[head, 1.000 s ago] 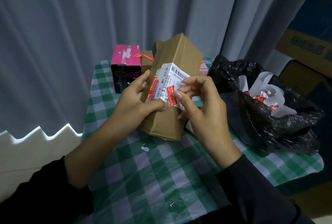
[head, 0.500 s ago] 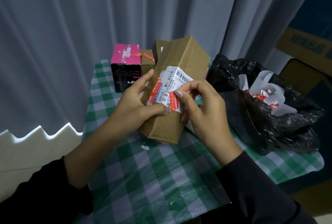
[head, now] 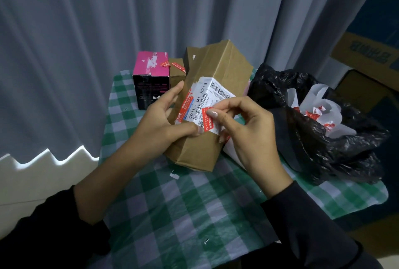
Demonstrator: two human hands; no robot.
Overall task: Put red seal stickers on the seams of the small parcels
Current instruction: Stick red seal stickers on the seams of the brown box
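A brown cardboard parcel [head: 218, 70] with a white barcode label leans tilted on the green checked table. My left hand [head: 164, 121] grips its near left side, thumb across the front below the label. My right hand [head: 244, 130] pinches a red seal sticker [head: 208, 120] between thumb and forefinger and holds it against the lower edge of the label. Behind stand a pink and black box [head: 151, 78] and a small brown box [head: 177, 71], each with a red sticker on top.
A black plastic bag [head: 319, 139] with white backing paper and red sticker scraps fills the right of the table [head: 183, 214]. Grey curtains hang behind. Cardboard cartons [head: 364, 55] stand at the far right. Small paper bits lie on the cloth.
The parcel has tilted a little more to the right in my left hand. My right hand has brought the red sticker down onto the label's lower edge.
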